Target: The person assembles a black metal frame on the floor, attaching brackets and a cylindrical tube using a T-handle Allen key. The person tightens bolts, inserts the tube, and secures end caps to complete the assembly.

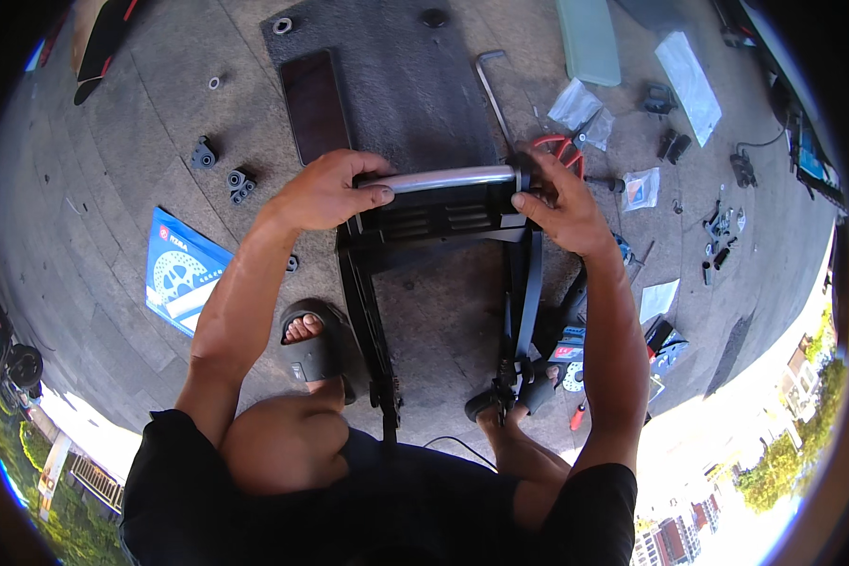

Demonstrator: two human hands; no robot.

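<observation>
My left hand (325,191) is closed over the left end of a grey metal tube (443,177) that runs across the top of a black metal frame (443,222), thumb on the near side and fingers wrapped over the top. My right hand (558,203) pinches the tube's right end where it meets the frame's corner, fingertips bunched on the joint. The frame stands upright between my knees, its two legs (373,330) running down toward six o'clock past my sandalled foot (311,344). Behind it, at twelve o'clock, lies a dark mat (396,85) with a long hex key (491,90) just beside it. Small bags of hardware (575,102) are scattered at two o'clock, and a blue booklet (181,272) lies at nine o'clock. I judge the risk to be the tube slipping out of its right socket if my pinch loosens, or the frame tipping sideways, since only my hands and legs steady it.
</observation>
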